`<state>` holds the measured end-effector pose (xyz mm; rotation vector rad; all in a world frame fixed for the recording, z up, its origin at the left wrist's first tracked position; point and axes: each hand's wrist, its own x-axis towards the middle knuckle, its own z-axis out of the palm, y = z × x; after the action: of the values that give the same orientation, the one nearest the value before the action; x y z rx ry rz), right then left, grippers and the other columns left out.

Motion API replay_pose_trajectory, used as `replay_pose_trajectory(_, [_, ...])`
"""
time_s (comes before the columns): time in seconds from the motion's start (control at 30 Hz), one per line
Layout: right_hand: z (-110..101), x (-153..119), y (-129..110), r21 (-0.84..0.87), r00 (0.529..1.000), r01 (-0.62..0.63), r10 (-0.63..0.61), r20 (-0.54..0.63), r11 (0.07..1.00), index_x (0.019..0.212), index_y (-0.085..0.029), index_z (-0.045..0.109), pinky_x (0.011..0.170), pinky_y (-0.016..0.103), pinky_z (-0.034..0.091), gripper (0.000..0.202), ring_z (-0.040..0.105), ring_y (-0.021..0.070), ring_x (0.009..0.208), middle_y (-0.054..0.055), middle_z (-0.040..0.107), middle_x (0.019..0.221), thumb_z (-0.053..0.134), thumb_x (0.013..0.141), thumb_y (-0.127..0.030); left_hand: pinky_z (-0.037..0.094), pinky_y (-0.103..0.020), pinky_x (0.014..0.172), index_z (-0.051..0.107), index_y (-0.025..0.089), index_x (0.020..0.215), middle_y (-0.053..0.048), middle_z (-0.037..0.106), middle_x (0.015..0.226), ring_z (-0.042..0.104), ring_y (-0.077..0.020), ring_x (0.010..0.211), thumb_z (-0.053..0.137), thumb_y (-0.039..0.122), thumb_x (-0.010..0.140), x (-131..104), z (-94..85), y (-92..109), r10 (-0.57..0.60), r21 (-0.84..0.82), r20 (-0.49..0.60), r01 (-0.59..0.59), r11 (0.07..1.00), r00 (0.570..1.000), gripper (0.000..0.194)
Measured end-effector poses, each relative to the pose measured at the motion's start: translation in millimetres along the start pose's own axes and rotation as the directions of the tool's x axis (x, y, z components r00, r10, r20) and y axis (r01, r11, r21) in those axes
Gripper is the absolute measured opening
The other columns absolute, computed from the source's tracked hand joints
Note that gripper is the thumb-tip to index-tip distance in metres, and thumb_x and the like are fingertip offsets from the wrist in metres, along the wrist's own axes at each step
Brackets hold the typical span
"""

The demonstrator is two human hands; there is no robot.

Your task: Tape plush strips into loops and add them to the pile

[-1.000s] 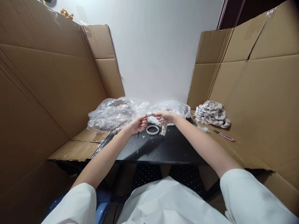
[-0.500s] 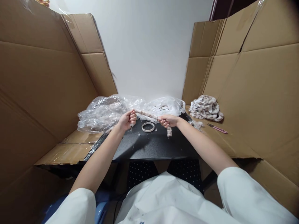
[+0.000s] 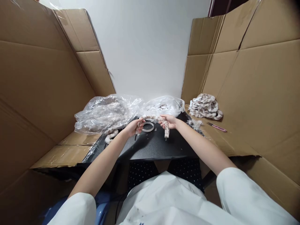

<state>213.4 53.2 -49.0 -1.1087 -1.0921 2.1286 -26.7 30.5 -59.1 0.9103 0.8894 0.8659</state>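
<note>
A fluffy beige-and-white strip [image 3: 151, 117] arches between my two hands over the black table [image 3: 159, 148]. My left hand [image 3: 136, 127] is closed round one end, and a thin dark tip pokes out below it. My right hand [image 3: 168, 121] pinches the strip near its other end, which hangs down with a small dark tip. Just beneath the strip, between the hands, lies a white tape ring [image 3: 148, 127], its left edge near my left fingers. Another piece of fluffy strip [image 3: 111, 136] rests on the table left of my left hand.
Clear plastic bags [image 3: 105, 114] with fluffy material lie at the back left, and a whitish bag [image 3: 164, 106] at the back centre. Rightward are a pile of fluffy strips [image 3: 205, 107], loose fluff [image 3: 195, 124] and a pink-handled cutter [image 3: 217, 127]. Cardboard walls [image 3: 264, 84] stand at both sides.
My hands have come closer together, and the strip has gone from stretched nearly straight to arched. The fluffy piece at the left has come into view beside my left arm.
</note>
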Motion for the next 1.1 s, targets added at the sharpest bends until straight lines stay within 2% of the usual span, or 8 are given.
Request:
replay_pose_trajectory(0.17, [-14.6, -21.2, 11.2, -0.178, 0.988, -0.101, 0.078, -0.131, 0.979, 0.085, -0.019, 0.043, 0.044, 0.021, 0.046, 0.017, 0.048, 0.0095, 0.045, 0.0, 0.054, 0.064, 0.037, 0.096, -0.03, 0.023, -0.016, 0.034, 0.05, 0.016, 0.071, 0.008, 0.033, 0.048, 0.028, -0.0047, 0.035, 0.058, 0.034, 0.084, -4.6, -9.6, -0.3, 0.147, 0.046, -0.141, -0.142, 0.989, 0.979, 0.024])
replay_pose_trajectory(0.3, [-22.3, -37.1, 21.3, -0.35, 0.996, -0.068, 0.045, -0.073, 0.934, 0.08, -0.019, 0.041, 0.039, 0.013, 0.032, 0.011, 0.033, 0.0037, 0.039, -0.005, 0.048, 0.059, 0.046, 0.087, -0.014, 0.031, -0.02, 0.041, 0.053, 0.016, 0.072, 0.005, 0.044, 0.053, 0.039, -0.0081, 0.041, 0.06, 0.042, 0.078, -16.3, -21.1, -7.3, 0.249, 0.389, -0.215, -0.151, 0.909, 0.944, 0.027])
replay_pose_trajectory(0.4, [-18.2, -42.1, 24.6, -0.478, 0.993, 0.017, -0.072, -0.096, 0.878, 0.08, -0.02, 0.04, 0.037, 0.012, 0.019, 0.014, 0.023, 0.0025, 0.037, -0.009, 0.04, 0.054, 0.049, 0.083, -0.011, 0.046, -0.029, 0.064, 0.059, 0.015, 0.08, -0.004, 0.06, 0.074, 0.059, -0.02, 0.071, 0.065, 0.042, 0.07, -25.8, -16.8, -12.5, 0.461, 0.773, -0.182, -0.164, 0.613, 0.868, 0.029])
replay_pose_trajectory(0.5, [-9.9, -40.4, 24.9, -0.57, 0.981, 0.048, -0.147, -0.13, 0.82, 0.083, -0.021, 0.043, 0.037, 0.014, 0.02, 0.011, 0.025, 0.0037, 0.038, -0.009, 0.04, 0.053, 0.05, 0.082, -0.013, 0.038, -0.042, 0.097, 0.061, 0.015, 0.105, -0.016, 0.059, 0.117, 0.047, -0.035, 0.12, 0.072, 0.036, 0.066, -27.3, 4.7, -19.1, 0.693, 0.945, 0.022, -0.24, 0.22, 0.721, 0.046])
replay_pose_trajectory(0.6, [-4.9, -36.4, 24.4, -0.561, 0.974, 0.124, -0.209, -0.089, 0.818, 0.082, -0.021, 0.044, 0.038, 0.015, 0.02, 0.01, 0.024, 0.0042, 0.038, -0.009, 0.037, 0.051, 0.052, 0.079, -0.016, 0.026, -0.045, 0.108, 0.058, 0.018, 0.116, -0.016, 0.053, 0.131, 0.041, -0.0334, 0.128, 0.067, 0.032, 0.075, -12.6, 33.6, -29.8, 0.635, 0.886, 0.344, -0.463, 0.025, 0.692, 0.044])
replay_pose_trajectory(0.73, [-12.8, -37.9, 20.1, -0.49, 0.933, 0.252, -0.343, -0.105, 0.834, 0.084, -0.022, 0.042, 0.038, 0.015, 0.017, 0.016, 0.022, 0.0042, 0.038, -0.011, 0.035, 0.05, 0.054, 0.074, -0.019, 0.039, -0.035, 0.086, 0.062, 0.02, 0.084, -0.007, 0.062, 0.081, 0.057, -0.0254, 0.086, 0.063, 0.024, 0.08, 20.7, 53.4, -41.0, 0.51, 0.824, 0.404, -0.544, 0.156, 0.759, 0.006])
replay_pose_trajectory(0.9, [-43.7, -53.7, 6.4, -0.394, 0.869, 0.303, -0.422, -0.259, 0.868, 0.082, -0.024, 0.036, 0.037, 0.015, 0.013, 0.02, 0.017, 0.0038, 0.035, -0.013, 0.031, 0.047, 0.05, 0.069, -0.017, 0.032, -0.024, 0.055, 0.05, 0.018, 0.063, 0.002, 0.041, 0.054, 0.038, -0.0123, 0.052, 0.057, 0.037, 0.087, 34.8, 41.1, -33.1, 0.427, 0.718, 0.299, -0.496, 0.489, 0.853, 0.031])
replay_pose_trajectory(1.1, [-67.8, -59.8, -0.5, -0.307, 0.835, 0.364, -0.454, -0.312, 0.879, 0.08, -0.024, 0.034, 0.037, 0.014, 0.012, 0.02, 0.016, 0.0036, 0.035, -0.014, 0.028, 0.047, 0.049, 0.069, -0.017, 0.038, -0.022, 0.047, 0.056, 0.016, 0.075, 0.002, 0.047, 0.058, 0.044, -0.0099, 0.047, 0.059, 0.048, 0.084, 16.5, 24.5, -9.8, 0.006, 0.461, 0.276, -0.138, 0.876, 0.961, 0.033])
